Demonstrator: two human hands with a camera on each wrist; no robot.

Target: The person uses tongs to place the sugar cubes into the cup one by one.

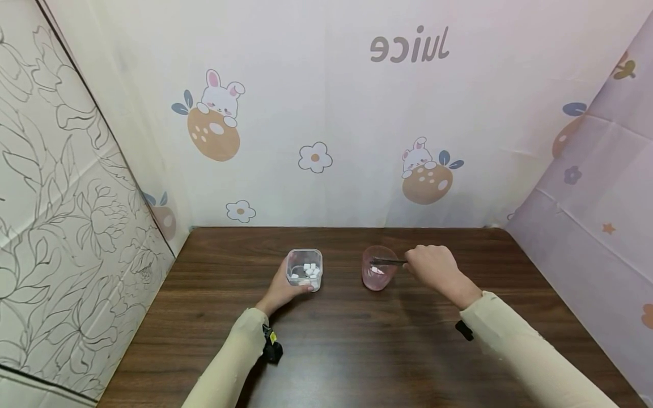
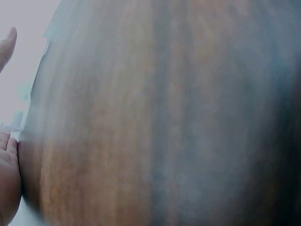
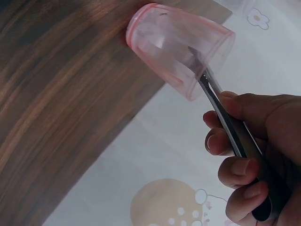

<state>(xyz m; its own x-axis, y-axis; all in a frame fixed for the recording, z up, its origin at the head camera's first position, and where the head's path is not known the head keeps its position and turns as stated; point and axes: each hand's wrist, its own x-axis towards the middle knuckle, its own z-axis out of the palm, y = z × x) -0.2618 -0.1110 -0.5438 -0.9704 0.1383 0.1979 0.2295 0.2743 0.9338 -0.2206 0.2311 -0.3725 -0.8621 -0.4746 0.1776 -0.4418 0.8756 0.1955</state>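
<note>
My left hand (image 1: 283,288) grips a clear square plastic container (image 1: 304,258) from its left side and front. Several small white cubes (image 1: 312,270) lie inside it. The left wrist view catches only parts of this hand (image 2: 7,183) at its left edge. With curled fingers my right hand (image 3: 254,141) holds metal tongs (image 3: 223,113), whose tips reach into the mouth of a pink translucent cup (image 3: 174,44). In the head view the cup (image 1: 374,283) stands right of the container, and a white piece (image 1: 374,270) shows inside it, below the tongs.
Both hands work over a dark wood-grain table (image 1: 347,351). Behind its far edge hangs a pale printed cloth (image 1: 275,113). Patterned panels, such as the floral one (image 1: 76,226), flank the table left and right.
</note>
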